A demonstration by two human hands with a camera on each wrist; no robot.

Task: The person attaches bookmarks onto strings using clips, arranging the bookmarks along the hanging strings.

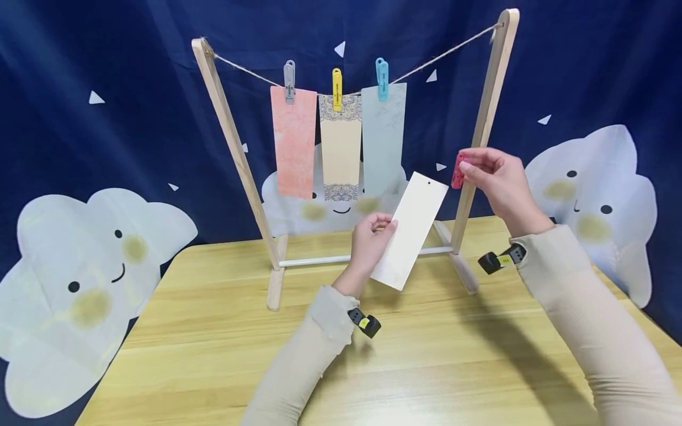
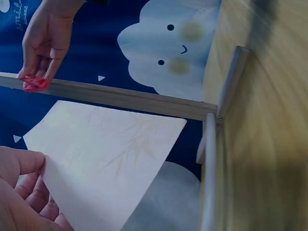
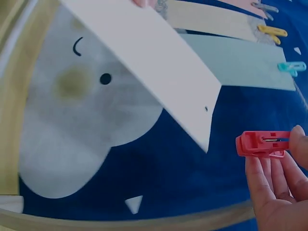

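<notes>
My left hand [image 1: 370, 245] pinches the long edge of a cream paper bookmark [image 1: 411, 234], which tilts to the right and has a small hole near its top end. In the left wrist view a faint leaf print marks the bookmark [image 2: 115, 154]. Beside the right post, my right hand [image 1: 501, 180] pinches a red clothespin [image 3: 262, 143] between thumb and fingers, apart from the bookmark. Along the string hang a pink bookmark [image 1: 294, 145] under a grey clothespin [image 1: 289, 81], a patterned cream one [image 1: 341, 151] under a yellow clothespin [image 1: 337, 89], and a pale green one [image 1: 385, 139] under a blue clothespin [image 1: 382, 78].
A wooden frame with a left post [image 1: 234, 148] and a right post [image 1: 492, 89] holds the sagging string [image 1: 444, 54]. Its white crossbar [image 1: 314, 260] runs low above the wooden table [image 1: 213, 355]. Behind hangs a dark blue curtain [image 1: 128, 41] with cloud shapes.
</notes>
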